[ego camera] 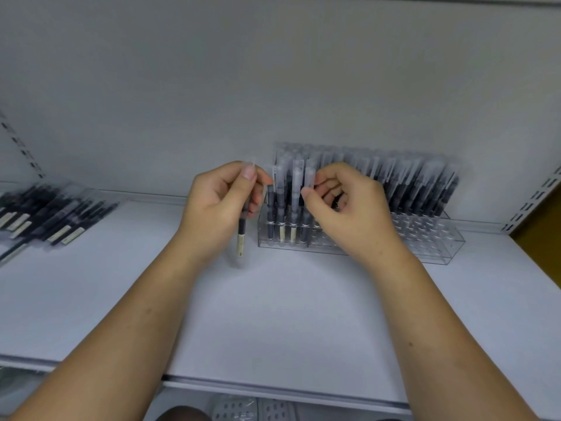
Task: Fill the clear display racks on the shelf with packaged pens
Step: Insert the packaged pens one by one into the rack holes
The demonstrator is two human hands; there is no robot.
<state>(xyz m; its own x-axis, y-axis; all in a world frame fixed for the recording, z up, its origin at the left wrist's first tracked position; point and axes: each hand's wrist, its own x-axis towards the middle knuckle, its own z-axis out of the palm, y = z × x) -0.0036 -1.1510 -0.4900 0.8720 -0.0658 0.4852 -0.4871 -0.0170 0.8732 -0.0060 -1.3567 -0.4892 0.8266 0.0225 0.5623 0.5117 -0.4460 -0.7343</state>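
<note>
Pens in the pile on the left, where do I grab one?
Take the pen at the right edge of the pile from above. Pinch its thin sides near the middle: it lies flat on the shelf, slanted, its right side free, while the others overlap.

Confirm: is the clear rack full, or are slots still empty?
Partly full. The clear rack has its back rows packed with packaged pens, but the front rows on the right show empty holes.

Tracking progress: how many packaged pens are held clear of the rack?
1. The left hand pinches a packaged pen upright, just left of the clear rack. The right hand pinches a racked pen standing in it; its palm may hide more.
</note>
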